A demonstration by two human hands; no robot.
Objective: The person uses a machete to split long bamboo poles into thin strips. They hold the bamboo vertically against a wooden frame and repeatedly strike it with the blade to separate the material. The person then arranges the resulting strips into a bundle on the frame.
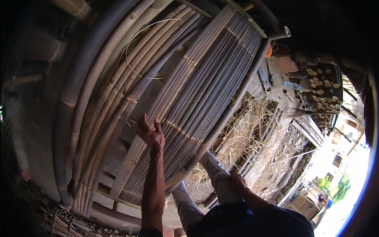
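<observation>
My left hand (151, 132) is stretched out with fingers apart against a leaning panel of split bamboo slats (205, 83), touching a thin slat at its left edge. The slats are grey and bound side by side by thin cross ties. My right hand (236, 181) rests low on my knee, on light trousers (215, 173); its fingers are curled and I cannot make out anything in them.
Thick curved bamboo poles (85, 79) stand at the left. Loose straw-like shavings (252, 130) pile up at the right. A stack of cut bamboo ends (323, 89) sits at the upper right. More cut ends (67, 221) lie at the lower left. A bright street opens at the far right.
</observation>
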